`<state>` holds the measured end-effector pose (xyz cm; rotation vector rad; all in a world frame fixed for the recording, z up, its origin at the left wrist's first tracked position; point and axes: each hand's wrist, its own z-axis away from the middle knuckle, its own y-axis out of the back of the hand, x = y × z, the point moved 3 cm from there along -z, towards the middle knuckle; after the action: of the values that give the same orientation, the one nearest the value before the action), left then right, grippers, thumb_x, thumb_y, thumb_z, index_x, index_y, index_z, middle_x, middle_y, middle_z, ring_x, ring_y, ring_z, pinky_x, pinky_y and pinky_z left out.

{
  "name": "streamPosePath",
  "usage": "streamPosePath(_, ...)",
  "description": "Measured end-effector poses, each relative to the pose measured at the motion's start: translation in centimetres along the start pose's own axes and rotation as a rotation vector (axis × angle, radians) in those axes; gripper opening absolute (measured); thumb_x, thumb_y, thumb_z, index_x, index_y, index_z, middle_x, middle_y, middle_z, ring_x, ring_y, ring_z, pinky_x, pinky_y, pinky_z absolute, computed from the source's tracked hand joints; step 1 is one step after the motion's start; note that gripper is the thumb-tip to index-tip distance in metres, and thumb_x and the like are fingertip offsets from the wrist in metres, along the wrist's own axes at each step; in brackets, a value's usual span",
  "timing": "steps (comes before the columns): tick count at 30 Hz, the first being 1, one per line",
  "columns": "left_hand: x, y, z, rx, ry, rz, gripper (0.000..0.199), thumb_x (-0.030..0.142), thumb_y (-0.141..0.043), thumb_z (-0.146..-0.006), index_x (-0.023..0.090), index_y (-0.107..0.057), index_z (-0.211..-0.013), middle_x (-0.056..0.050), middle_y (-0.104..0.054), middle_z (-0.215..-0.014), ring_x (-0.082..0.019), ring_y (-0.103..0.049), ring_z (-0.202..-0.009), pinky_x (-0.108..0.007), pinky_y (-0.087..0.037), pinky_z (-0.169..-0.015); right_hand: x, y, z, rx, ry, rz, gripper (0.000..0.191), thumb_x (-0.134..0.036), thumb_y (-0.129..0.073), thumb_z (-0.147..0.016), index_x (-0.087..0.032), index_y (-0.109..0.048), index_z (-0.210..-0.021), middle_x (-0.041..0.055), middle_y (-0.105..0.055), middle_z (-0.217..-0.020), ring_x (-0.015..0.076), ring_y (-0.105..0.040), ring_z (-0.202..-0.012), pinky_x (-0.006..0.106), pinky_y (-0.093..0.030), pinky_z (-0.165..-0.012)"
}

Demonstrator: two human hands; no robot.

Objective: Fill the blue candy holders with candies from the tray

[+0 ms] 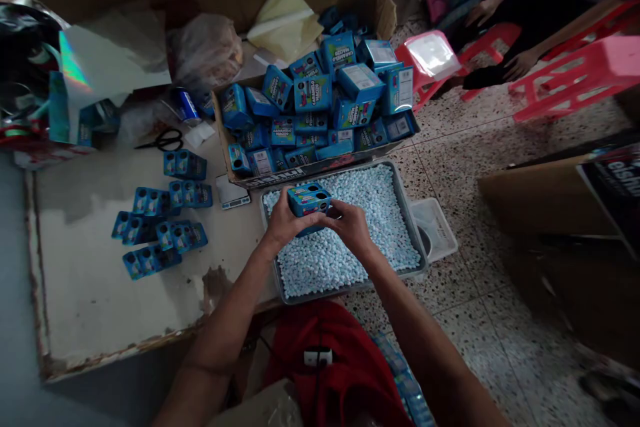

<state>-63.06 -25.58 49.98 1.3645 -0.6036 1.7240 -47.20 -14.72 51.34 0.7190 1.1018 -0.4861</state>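
Note:
Above a grey tub [345, 290] filled with small pale blue and white candies [345, 253], a blue candy box [309, 197] with round dark holes in its top is between my hands. My left hand [286, 221] is wrapped round its left side and front. The fingers of my right hand [349, 221] close on its lower right corner. Behind the tub stands a large carton [239, 180] heaped with similar blue boxes [313, 93] marked "Caramelo Macizo". On the table at left, several more blue boxes [185, 193] sit in a loose group with their holes showing.
Black scissors [167, 140], a small scale [233, 193] and a blue can [186, 105] lie near the carton's left side. A clear plastic container [437, 230] is right of the tub. Another person's hand [520, 65] shows near red stools [580, 73].

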Motion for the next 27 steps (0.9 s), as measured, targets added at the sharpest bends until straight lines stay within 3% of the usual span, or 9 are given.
streamPosePath(3, -1.7, -0.5, 2.1, 0.047, 0.090, 0.052, 0.071, 0.048, -0.101, -0.061, 0.023, -0.060, -0.113, -0.005, -0.075, -0.105, -0.025, -0.073, -0.096, -0.037, -0.060, -0.088, 2.3, -0.4, 1.0, -0.083, -0.045, -0.013, 0.043, -0.063, -0.087, -0.071, -0.023, -0.080, -0.086, -0.0015, -0.072, -0.066, 0.0174, -0.063, -0.062, 0.029, -0.049, -0.064)
streamPosePath(5, -3.2, 0.0, 3.5, 0.072, 0.128, 0.104, 0.070, 0.046, -0.101, -0.061, 0.022, -0.061, -0.113, -0.004, -0.075, -0.106, -0.024, -0.074, -0.095, -0.035, -0.061, -0.086, 4.0, -0.1, 1.1, -0.073, -0.051, -0.009, 0.046, -0.063, -0.084, -0.076, -0.023, -0.083, -0.098, 0.0030, -0.080, -0.079, 0.0210, -0.071, -0.071, 0.033, -0.055, -0.071)
streamPosePath(9, -6.2, 3.1, 5.9, 0.182, 0.179, 0.069, 0.073, 0.039, -0.104, -0.053, 0.022, -0.062, -0.110, -0.003, -0.075, -0.103, -0.023, -0.074, -0.095, -0.036, -0.062, -0.087, 6.5, 0.9, -2.4, 0.019, 0.163, 0.253, 0.037, -0.052, -0.062, -0.098, -0.024, -0.083, -0.106, 0.0117, -0.083, -0.111, 0.0279, -0.074, -0.103, 0.047, -0.055, -0.101)
streamPosePath(12, -7.8, 5.4, 7.2, 0.215, 0.209, 0.088, 0.073, 0.035, -0.104, -0.050, 0.023, -0.062, -0.109, -0.002, -0.076, -0.103, -0.023, -0.074, -0.094, -0.037, -0.063, -0.088, 8.0, -0.3, -7.4, -0.199, 0.367, 0.440, 0.031, -0.037, -0.056, -0.102, -0.025, -0.081, -0.114, 0.0126, -0.078, -0.131, 0.0299, -0.066, -0.129, 0.052, -0.044, -0.120)
streamPosePath(15, -9.7, 5.8, 8.4, 0.201, 0.251, 0.253, 0.077, 0.034, -0.103, -0.049, 0.022, -0.062, -0.112, -0.003, -0.077, -0.107, -0.024, -0.076, -0.095, -0.037, -0.063, -0.088, 10.0, -2.0, -11.1, -0.371, 0.466, 0.519, 0.034, -0.033, -0.054, -0.102, -0.021, -0.080, -0.121, 0.0133, -0.074, -0.136, 0.0302, -0.060, -0.136, 0.051, -0.039, -0.127)
streamPosePath(18, -12.0, 4.1, 9.1, 0.189, 0.280, 0.436, 0.082, 0.033, -0.102, -0.047, 0.023, -0.062, -0.117, -0.005, -0.078, -0.112, -0.026, -0.077, -0.100, -0.038, -0.063, -0.090, 12.0, -2.5, -11.8, -0.338, 0.467, 0.498, 0.037, -0.036, -0.052, -0.103, -0.021, -0.079, -0.124, 0.0120, -0.074, -0.135, 0.0280, -0.061, -0.134, 0.047, -0.040, -0.127)
streamPosePath(22, -14.2, -0.2, 7.6, 0.190, 0.293, 0.610, 0.086, 0.031, -0.101, -0.044, 0.024, -0.066, -0.122, -0.007, -0.080, -0.114, -0.029, -0.077, -0.107, -0.041, -0.062, -0.093, 13.8, -2.1, -9.5, -0.218, 0.368, 0.317, 0.044, -0.047, -0.048, -0.105, -0.021, -0.081, -0.117, 0.0121, -0.076, -0.128, 0.0261, -0.067, -0.125, 0.043, -0.049, -0.118)
streamPosePath(24, -14.5, -2.6, 5.9, 0.175, 0.291, 0.695, 0.086, 0.033, -0.101, -0.046, 0.024, -0.067, -0.124, -0.006, -0.081, -0.108, -0.028, -0.078, -0.100, -0.041, -0.063, -0.089, 14.6, -1.9, -8.3, -0.169, 0.257, 0.171, 0.045, -0.055, -0.053, -0.102, -0.023, -0.083, -0.109, 0.0109, -0.079, -0.120, 0.0272, -0.070, -0.120, 0.044, -0.051, -0.114)
streamPosePath(27, -14.0, -6.3, 3.8, 0.094, 0.286, 0.764, 0.089, 0.030, -0.103, -0.046, 0.026, -0.066, -0.127, -0.001, -0.080, -0.101, -0.024, -0.078, -0.090, -0.037, -0.063, -0.084, 16.1, -1.6, -7.1, -0.066, -0.046, -0.175, 0.034, -0.057, -0.075, -0.085, -0.026, -0.083, -0.096, 0.0044, -0.082, -0.108, 0.0281, -0.071, -0.115, 0.045, -0.050, -0.114)
